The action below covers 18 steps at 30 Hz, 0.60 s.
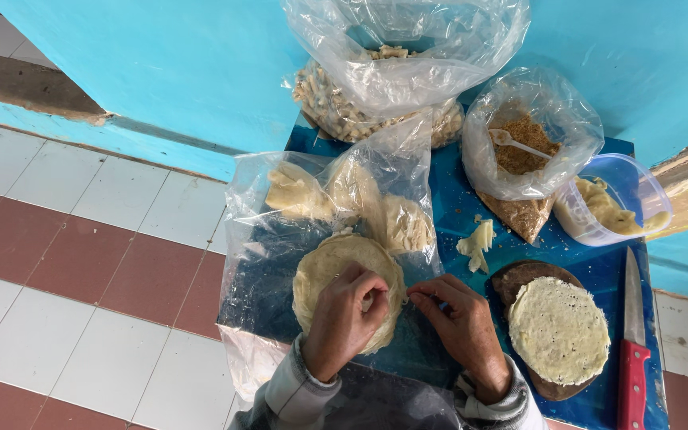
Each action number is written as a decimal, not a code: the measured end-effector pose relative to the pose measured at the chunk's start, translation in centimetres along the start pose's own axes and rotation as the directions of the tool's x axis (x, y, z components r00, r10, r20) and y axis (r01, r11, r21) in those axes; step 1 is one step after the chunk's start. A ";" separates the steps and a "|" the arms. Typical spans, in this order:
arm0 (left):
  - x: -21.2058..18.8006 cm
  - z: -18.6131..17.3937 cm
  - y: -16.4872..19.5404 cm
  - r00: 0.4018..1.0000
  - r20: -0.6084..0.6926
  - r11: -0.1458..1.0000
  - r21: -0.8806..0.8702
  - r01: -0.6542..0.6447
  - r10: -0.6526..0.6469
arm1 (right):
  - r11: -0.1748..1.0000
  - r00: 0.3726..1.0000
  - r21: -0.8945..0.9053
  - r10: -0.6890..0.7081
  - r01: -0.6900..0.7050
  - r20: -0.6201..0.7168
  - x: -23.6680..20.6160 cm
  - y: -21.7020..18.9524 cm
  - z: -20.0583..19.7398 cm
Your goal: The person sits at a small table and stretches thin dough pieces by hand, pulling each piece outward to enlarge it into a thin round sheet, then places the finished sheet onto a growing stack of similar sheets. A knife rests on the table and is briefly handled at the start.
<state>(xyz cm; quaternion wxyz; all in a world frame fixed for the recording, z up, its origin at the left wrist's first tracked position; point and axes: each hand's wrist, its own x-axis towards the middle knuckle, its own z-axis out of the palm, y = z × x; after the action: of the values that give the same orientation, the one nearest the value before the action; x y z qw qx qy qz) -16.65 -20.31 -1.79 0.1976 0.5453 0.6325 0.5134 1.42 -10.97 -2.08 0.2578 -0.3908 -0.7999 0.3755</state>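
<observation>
Turquoise wall (pixel 161 72) meets a floor (pixel 81 263) of white and red-brown tiles.

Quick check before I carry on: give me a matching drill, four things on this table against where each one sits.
Things:
1. knife
2. spoon
3. left hand
4. white disc

Places:
A. on the brown board
B. in the bag of brown crumbs
C. at the table's right edge, red handle nearest the person
D. on the pale round stack that lies on clear plastic

Pairs: 1-C, 2-B, 3-D, 4-A
</observation>
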 end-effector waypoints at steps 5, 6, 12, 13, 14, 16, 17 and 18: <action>0.2 -0.6 -0.5 0.998 0.039 0.995 -0.088 0.043 -0.040 | 0.997 0.997 0.013 -0.078 0.078 0.022 0.0 -0.4 0.2; 0.2 -0.6 -0.5 0.999 0.040 0.995 -0.089 0.039 -0.035 | 0.998 0.998 -0.001 -0.062 0.062 0.021 0.1 -0.5 0.3; -0.2 0.0 0.3 0.999 0.020 0.990 0.129 -0.051 0.049 | 0.978 0.979 -0.048 -0.202 0.202 -0.005 0.0 -0.8 0.7; -0.2 0.2 0.5 0.996 0.023 0.978 0.187 -0.091 0.088 | 0.973 0.974 -0.043 -0.225 0.225 -0.006 0.0 -0.8 0.7; -0.2 0.3 0.6 0.996 0.021 0.975 0.204 -0.085 0.082 | 0.968 0.969 -0.037 -0.248 0.247 -0.007 0.0 -0.7 0.7; -0.2 0.6 0.7 0.997 0.022 0.969 0.237 -0.073 0.070 | 0.979 0.979 0.003 -0.204 0.204 0.014 0.0 -0.6 0.6; -0.2 0.7 0.8 0.997 0.013 0.968 0.239 -0.074 0.072 | 0.983 0.983 0.021 -0.184 0.184 0.026 0.0 -0.6 0.6; -0.2 0.7 0.7 0.997 0.006 0.967 0.241 -0.078 0.079 | 0.988 0.988 0.029 -0.153 0.153 0.017 0.0 -0.5 0.5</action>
<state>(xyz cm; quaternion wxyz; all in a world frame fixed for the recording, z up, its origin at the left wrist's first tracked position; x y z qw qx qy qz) -15.65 -20.24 -1.50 0.1083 0.5889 0.6685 0.4411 0.85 -11.42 -1.99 0.2836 -0.3212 -0.8246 0.3693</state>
